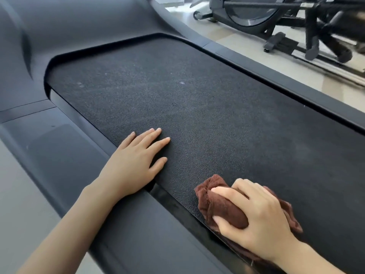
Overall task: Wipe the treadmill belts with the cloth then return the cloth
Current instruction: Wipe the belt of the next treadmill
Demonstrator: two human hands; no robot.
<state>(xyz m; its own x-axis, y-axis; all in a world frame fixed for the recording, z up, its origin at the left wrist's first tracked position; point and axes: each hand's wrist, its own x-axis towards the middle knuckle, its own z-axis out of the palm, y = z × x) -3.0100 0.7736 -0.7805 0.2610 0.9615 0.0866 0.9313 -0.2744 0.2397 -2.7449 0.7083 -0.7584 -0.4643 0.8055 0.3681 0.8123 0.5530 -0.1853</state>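
Person leans over the treadmill; both bare forearms reach in from the near side.

Belt (197, 99): black, pebbled texture, a few pale specks and smudges toward its far end. Dull grey haze on the part to the right.

Left hand (136, 165): released, fingers straight and slightly spread, palm flat. Fingers lie on the belt; heel of the hand sits over the belt's near edge, by the side rail (65, 155).

Right hand (256, 216): grasping the cloth (219, 204), fingers curled over the top, thumb tucked against its left side. Hand bears down on it.

Cloth: dark brown terry, bunched into a wad, on the belt close to its near edge, to the right of the left hand and apart from it. Folds stick out past the fingers on the left and behind the knuckles on the right.

Hood (79, 26): grey moulded plastic, at the belt's far end.

Beyond the far rail (296, 91): pale floor (246, 42), another exercise machine (276, 18) with a dark frame.
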